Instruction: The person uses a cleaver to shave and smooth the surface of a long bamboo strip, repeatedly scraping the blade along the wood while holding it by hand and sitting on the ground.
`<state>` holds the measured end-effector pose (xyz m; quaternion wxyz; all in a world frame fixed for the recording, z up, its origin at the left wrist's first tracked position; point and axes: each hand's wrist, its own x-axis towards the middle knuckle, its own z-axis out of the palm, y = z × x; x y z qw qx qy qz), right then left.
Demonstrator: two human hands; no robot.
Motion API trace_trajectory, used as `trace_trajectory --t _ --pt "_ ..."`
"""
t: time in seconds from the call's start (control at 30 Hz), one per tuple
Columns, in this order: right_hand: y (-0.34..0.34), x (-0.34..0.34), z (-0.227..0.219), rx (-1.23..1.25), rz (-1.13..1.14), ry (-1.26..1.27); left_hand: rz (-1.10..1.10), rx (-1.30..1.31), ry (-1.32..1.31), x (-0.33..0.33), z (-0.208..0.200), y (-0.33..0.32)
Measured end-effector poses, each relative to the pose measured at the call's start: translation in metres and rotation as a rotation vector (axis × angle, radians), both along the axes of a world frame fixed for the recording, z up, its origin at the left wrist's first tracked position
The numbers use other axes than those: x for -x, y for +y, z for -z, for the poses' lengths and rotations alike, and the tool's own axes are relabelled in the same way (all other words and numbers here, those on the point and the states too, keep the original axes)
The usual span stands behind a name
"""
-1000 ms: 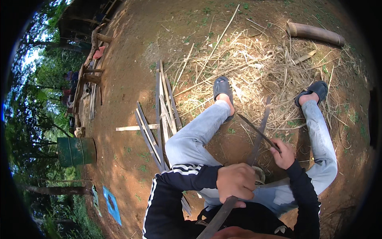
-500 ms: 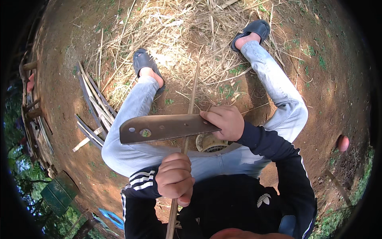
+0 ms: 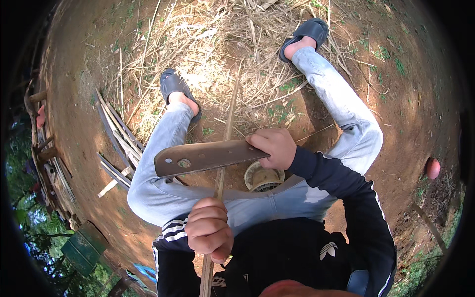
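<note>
My left hand is closed around a long, thin split strip of wood or bamboo, which runs from beside my body out toward the pile of shavings. In my right hand is a broad, dark cleaver-like blade with round holes near its far end. The blade lies crosswise over the strip, beyond my left fist, and its tip points left over my left thigh. My right fingers hide the grip end. Whether the blade's edge bites into the strip I cannot tell.
Shavings cover the ground between my sandalled feet. Split sticks lie left of my left leg. A pale round container sits between my thighs. A reddish round object lies far right, and a green panel stands at lower left.
My left hand has moved slightly down and left with the strip, which shifts the same way. The blade stays across the strip, its tip slightly lower and more to the right.
</note>
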<state>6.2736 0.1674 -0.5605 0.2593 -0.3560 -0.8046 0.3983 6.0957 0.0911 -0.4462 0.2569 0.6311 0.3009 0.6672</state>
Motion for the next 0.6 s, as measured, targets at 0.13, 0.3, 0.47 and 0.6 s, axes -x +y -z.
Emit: trace_trajectory --t 0.13,0.3,0.47,0.6 --pt "-0.008 -0.002 -0.022 0.005 0.014 0.009 0.031 -0.063 0.084 -0.003 0.003 0.007" --pt "-0.004 -0.016 0.002 0.026 0.049 -0.137 0.322 -0.049 0.136 0.011 0.004 0.007" --pt "0.001 -0.018 -0.006 0.076 0.052 -0.125 0.44 -0.026 0.179 0.02 0.001 0.01" --pt "-0.001 -0.009 0.004 0.059 0.093 -0.14 0.431 -0.015 0.139 0.017 0.005 0.014"
